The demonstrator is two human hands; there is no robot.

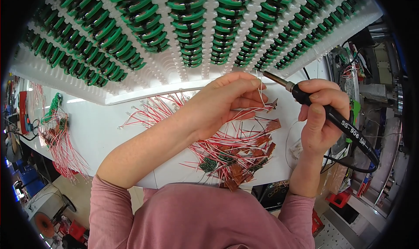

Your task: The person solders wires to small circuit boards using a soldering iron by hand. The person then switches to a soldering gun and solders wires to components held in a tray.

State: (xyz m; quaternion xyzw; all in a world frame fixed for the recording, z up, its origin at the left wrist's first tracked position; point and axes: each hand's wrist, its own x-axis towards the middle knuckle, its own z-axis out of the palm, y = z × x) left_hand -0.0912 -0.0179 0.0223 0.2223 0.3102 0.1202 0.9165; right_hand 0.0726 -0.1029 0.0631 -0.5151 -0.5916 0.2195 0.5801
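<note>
My right hand (pixel 322 113) is wrapped round the black handle of a soldering iron (pixel 283 82). The iron's metal tip points up and left, close to the front edge of a white foam tray (pixel 131 96) filled with rows of round green circuit boards (pixel 187 30). Beside that tip, my left hand (pixel 231 94) pinches a thin white wire (pixel 260 89) between closed fingers. Whether the tip touches the wire cannot be made out. Red and white wires run under the left fingers toward a small brown circuit board (pixel 271 105).
Below my left forearm lies a heap of red and white wires (pixel 214 144) with brown circuit boards (pixel 238 172). Another wire bundle (pixel 63 135) hangs at the table's left edge. The iron's black cable (pixel 366 168) loops at the right, near a red bin (pixel 338 198).
</note>
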